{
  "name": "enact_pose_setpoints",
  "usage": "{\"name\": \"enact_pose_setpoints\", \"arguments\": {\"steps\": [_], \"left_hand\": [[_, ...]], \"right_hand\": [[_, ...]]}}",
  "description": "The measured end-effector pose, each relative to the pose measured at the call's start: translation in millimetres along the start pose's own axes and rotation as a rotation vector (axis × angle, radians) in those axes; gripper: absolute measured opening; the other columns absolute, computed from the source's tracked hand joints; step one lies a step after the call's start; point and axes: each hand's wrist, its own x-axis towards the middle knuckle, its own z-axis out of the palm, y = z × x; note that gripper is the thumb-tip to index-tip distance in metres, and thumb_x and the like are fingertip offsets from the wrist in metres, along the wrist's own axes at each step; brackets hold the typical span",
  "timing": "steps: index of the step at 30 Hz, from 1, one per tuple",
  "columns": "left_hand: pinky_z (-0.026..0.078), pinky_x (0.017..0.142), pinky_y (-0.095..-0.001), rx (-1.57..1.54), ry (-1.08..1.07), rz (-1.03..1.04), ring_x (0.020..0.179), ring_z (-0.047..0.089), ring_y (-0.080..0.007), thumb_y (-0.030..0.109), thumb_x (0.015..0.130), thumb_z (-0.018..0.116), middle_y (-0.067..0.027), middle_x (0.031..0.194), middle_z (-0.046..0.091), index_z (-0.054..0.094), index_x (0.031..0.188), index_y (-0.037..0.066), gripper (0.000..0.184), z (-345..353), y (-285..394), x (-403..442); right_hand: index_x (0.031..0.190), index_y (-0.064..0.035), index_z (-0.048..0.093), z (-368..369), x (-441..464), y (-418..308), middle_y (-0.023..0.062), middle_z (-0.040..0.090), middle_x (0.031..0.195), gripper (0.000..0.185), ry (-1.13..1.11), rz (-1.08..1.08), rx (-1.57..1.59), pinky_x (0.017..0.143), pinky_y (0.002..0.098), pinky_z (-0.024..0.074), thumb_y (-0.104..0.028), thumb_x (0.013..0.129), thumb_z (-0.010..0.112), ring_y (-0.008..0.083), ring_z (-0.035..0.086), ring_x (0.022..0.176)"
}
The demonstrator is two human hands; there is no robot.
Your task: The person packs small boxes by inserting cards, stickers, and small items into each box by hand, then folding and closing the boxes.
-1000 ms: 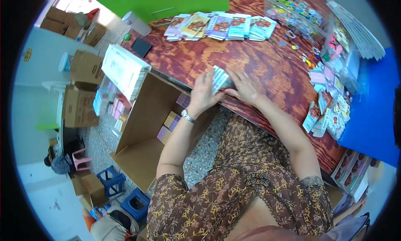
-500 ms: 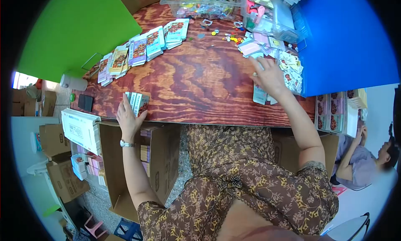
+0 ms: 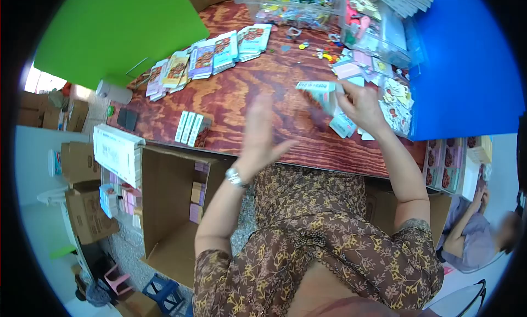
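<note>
Table (image 3: pixel 219 100): red-brown, with a swirling wood grain and a thin dark near edge.
Green panel (image 3: pixel 110 42): large and plain, rising at the table's far left corner.
Blue panel (image 3: pixel 466 70): plain, standing along the right edge.
Wall (image 3: pixel 35 158): pale blue-green, well beyond the left edge.
Floor (image 3: pixel 111 255): grey, speckled.
Cartons (image 3: pixel 90 215): brown, stacked near the wall.
Stools (image 3: pixel 162 291): one pink, one blue, both low.
Light: bright white through an opening (image 3: pixel 41 78) past the far left corner; window or door, unclear.
</note>
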Motion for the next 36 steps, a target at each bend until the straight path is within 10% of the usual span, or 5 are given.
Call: {"name": "enact_pose_setpoints", "arguments": {"steps": [5,6,12,23,36], "left_hand": [[0.029,0.115,-0.0540,-0.176,0.033,-0.070,0.136,0.039,-0.0428,0.029,0.066,0.089,-0.0260,0.146,0.040,0.024,0.151,-0.002,0.112,67,15,12],[0.030,0.113,-0.0540,-0.194,0.017,-0.087,0.132,0.043,-0.0422,0.027,0.065,0.089,-0.0250,0.142,0.044,0.028,0.150,-0.002,0.108,72,11,12],[0.055,0.076,-0.0420,-0.333,0.027,-0.396,0.090,0.067,-0.0337,0.034,0.062,0.095,-0.0177,0.099,0.065,0.049,0.113,0.001,0.076,87,8,9],[0.050,0.089,-0.0410,-0.532,0.020,-0.405,0.106,0.059,-0.0291,0.029,0.064,0.095,-0.0168,0.116,0.053,0.035,0.132,0.001,0.094,115,-9,-11],[0.053,0.083,-0.0416,-0.466,0.143,-0.501,0.099,0.066,-0.0315,0.030,0.063,0.094,-0.0183,0.109,0.062,0.045,0.121,0.000,0.081,124,-4,-5]], "right_hand": [[0.101,-0.0023,0.070,25,1,-11,0.0187,0.070,0.080,0.025,-0.296,0.062,0.184,0.064,0.0414,0.0532,-0.020,0.087,0.059,0.0322,0.071,0.069],[0.109,0.0002,0.070,24,2,-13,0.0127,0.069,0.074,0.026,-0.320,0.058,0.145,0.060,0.0302,0.0502,-0.017,0.090,0.062,0.0117,0.064,0.065],[0.119,-0.0054,0.068,20,37,33,0.0155,0.072,0.090,0.032,-0.590,0.060,0.365,0.068,0.0339,0.0544,-0.022,0.092,0.065,0.0196,0.069,0.073],[0.124,-0.0132,0.060,1,100,193,0.0186,0.055,0.132,0.048,-0.258,0.007,-0.692,0.097,0.0477,0.0506,-0.019,0.079,0.074,0.0402,0.051,0.125],[0.108,-0.0043,0.062,-42,38,35,0.0099,0.062,0.090,0.017,-0.110,-0.119,0.334,0.070,0.0313,0.0506,-0.002,0.091,0.061,0.0234,0.063,0.081]]}}
